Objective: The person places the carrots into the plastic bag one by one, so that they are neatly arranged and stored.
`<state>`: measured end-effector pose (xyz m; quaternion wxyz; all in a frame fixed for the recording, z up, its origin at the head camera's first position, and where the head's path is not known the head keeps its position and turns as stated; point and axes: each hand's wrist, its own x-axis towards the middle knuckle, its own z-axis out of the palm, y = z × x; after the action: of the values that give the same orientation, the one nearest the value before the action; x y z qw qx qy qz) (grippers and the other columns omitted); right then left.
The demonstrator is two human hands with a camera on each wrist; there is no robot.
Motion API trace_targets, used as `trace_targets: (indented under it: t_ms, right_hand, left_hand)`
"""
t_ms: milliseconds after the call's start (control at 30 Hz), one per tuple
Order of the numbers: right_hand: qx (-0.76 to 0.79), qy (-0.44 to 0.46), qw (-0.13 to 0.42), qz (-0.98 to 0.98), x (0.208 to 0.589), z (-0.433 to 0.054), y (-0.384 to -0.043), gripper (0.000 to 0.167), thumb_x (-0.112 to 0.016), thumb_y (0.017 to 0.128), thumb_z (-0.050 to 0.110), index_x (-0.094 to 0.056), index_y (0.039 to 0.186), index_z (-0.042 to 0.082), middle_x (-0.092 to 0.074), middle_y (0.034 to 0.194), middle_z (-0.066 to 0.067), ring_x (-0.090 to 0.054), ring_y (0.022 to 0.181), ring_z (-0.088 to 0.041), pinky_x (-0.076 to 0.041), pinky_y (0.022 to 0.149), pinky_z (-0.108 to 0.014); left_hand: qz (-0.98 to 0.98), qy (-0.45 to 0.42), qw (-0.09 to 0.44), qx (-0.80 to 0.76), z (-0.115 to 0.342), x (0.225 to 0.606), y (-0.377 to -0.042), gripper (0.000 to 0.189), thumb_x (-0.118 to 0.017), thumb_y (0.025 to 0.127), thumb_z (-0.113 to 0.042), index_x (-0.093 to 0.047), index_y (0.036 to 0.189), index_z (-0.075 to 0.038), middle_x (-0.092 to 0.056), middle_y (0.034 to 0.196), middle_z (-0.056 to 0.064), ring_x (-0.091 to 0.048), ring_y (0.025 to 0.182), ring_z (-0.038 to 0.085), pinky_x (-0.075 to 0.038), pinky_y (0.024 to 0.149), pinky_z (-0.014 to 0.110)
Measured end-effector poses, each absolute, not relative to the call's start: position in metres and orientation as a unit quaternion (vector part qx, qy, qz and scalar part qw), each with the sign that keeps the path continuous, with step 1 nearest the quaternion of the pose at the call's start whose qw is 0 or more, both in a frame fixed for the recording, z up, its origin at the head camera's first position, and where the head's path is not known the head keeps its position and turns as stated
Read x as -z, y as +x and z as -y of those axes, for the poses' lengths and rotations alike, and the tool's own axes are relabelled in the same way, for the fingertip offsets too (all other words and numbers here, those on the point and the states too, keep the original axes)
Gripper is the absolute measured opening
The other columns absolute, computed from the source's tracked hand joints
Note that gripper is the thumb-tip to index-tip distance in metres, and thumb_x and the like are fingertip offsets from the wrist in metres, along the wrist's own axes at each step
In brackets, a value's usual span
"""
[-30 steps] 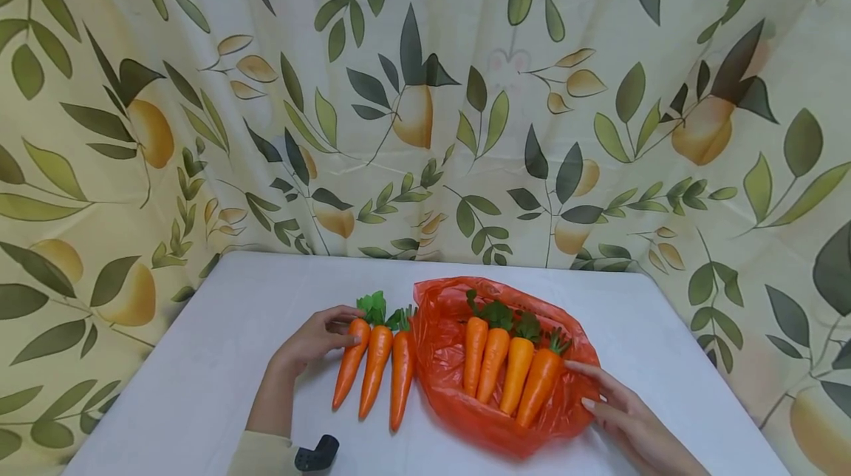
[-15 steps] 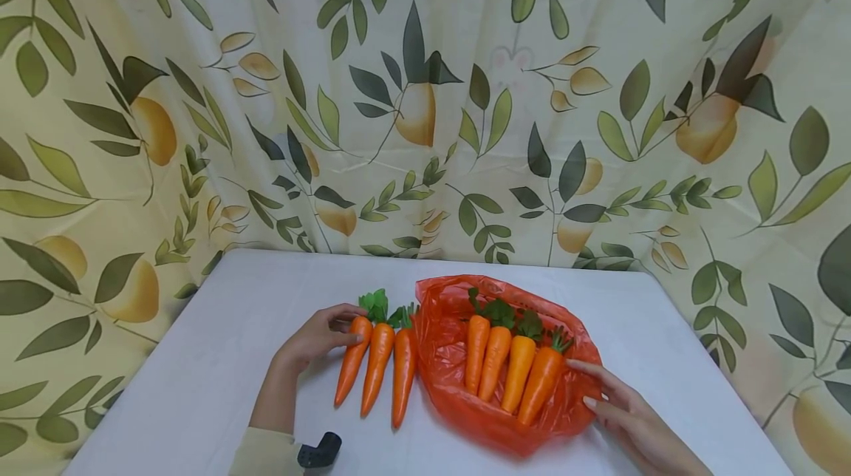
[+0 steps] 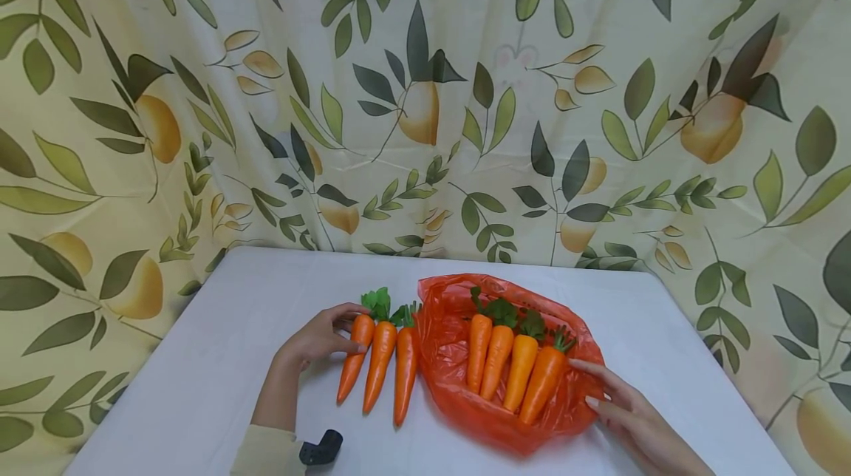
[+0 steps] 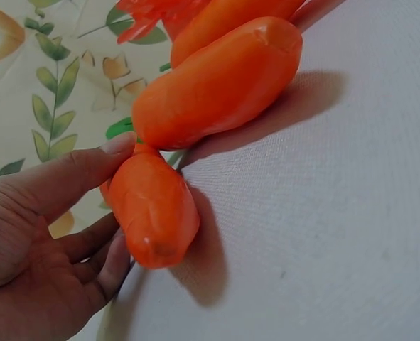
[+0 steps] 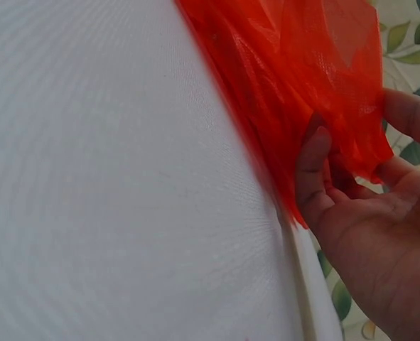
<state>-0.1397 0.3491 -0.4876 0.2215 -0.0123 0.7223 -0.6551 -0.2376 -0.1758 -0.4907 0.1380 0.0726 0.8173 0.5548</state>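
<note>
Leftmost carrot point(image 3: 352, 368), on the bench point(image 3: 189, 395) left of the red bag point(image 3: 452, 387): likely light, stiff, slippery; hold its thick far end, where your left hand point(image 3: 324, 334) pinches; your right hand point(image 3: 630, 411) grips the bag.

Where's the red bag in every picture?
Head: the bag is low, right of the middle, with carrots in it.
Left wrist: only a bit of bag shows, at the top, left of the middle.
Right wrist: the bag is up top, mostly right.
All three show the leafy curtain.
</note>
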Motion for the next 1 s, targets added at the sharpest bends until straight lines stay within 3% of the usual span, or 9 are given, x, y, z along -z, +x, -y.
trace_targets:
  t_ms: [133, 300, 433, 733, 1000]
  right_hand:
    - [0.656, -0.018, 0.221, -0.722, 0.4883, -0.3500, -0.1393, 0.058, -0.054, 0.108, 0.016, -0.034, 0.161, 0.013, -0.023, 0.164, -0.007, -0.051, 0.120, 0.008, -0.049, 0.100, -0.028]
    - [0.660, -0.014, 0.223, -0.718, 0.4879, -0.3494, -0.1391, 0.058, -0.053, 0.108, 0.017, -0.033, 0.162, 0.014, -0.008, 0.168, -0.019, -0.052, 0.120, 0.007, -0.049, 0.100, -0.028]
    - [0.662, -0.011, 0.225, -0.715, 0.4878, -0.3489, -0.1392, 0.058, -0.053, 0.108, 0.017, -0.033, 0.162, 0.015, -0.006, 0.168, -0.021, -0.052, 0.120, 0.006, -0.049, 0.100, -0.028]
    - [0.659, -0.003, 0.229, -0.716, 0.4873, -0.3479, -0.1389, 0.058, -0.053, 0.108, 0.018, -0.032, 0.163, 0.016, -0.004, 0.169, -0.021, -0.051, 0.119, 0.007, -0.049, 0.100, -0.028]
    - [0.659, -0.005, 0.226, -0.718, 0.4866, -0.3481, -0.1390, 0.059, -0.053, 0.108, 0.018, -0.032, 0.163, 0.015, -0.008, 0.169, -0.018, -0.050, 0.120, 0.008, -0.049, 0.100, -0.027]
  left_hand:
    - [-0.820, 0.064, 0.137, -0.552, 0.1751, 0.4905, -0.2376, 0.065, -0.090, 0.076, -0.003, -0.066, 0.135, -0.014, -0.065, 0.115, 0.007, -0.058, 0.107, 0.028, -0.052, 0.092, 0.046]
    - [-0.825, 0.049, 0.131, -0.547, 0.1731, 0.4901, -0.2377, 0.064, -0.091, 0.076, -0.005, -0.067, 0.134, -0.015, -0.065, 0.114, 0.007, -0.060, 0.108, 0.028, -0.054, 0.090, 0.047]
    - [-0.828, 0.046, 0.123, -0.544, 0.1731, 0.4910, -0.2376, 0.062, -0.092, 0.076, -0.007, -0.067, 0.132, -0.014, -0.065, 0.116, 0.007, -0.060, 0.110, 0.030, -0.055, 0.090, 0.047]
    - [-0.808, 0.032, 0.104, -0.578, 0.1742, 0.4910, -0.2387, 0.061, -0.089, 0.077, -0.001, -0.067, 0.132, -0.016, -0.061, 0.134, 0.010, -0.060, 0.123, 0.039, -0.056, 0.091, 0.050]
    - [-0.800, 0.012, 0.087, -0.593, 0.1729, 0.4837, -0.2388, 0.061, -0.086, 0.081, -0.001, -0.064, 0.136, -0.019, -0.053, 0.142, 0.011, -0.059, 0.123, 0.039, -0.059, 0.085, 0.044]
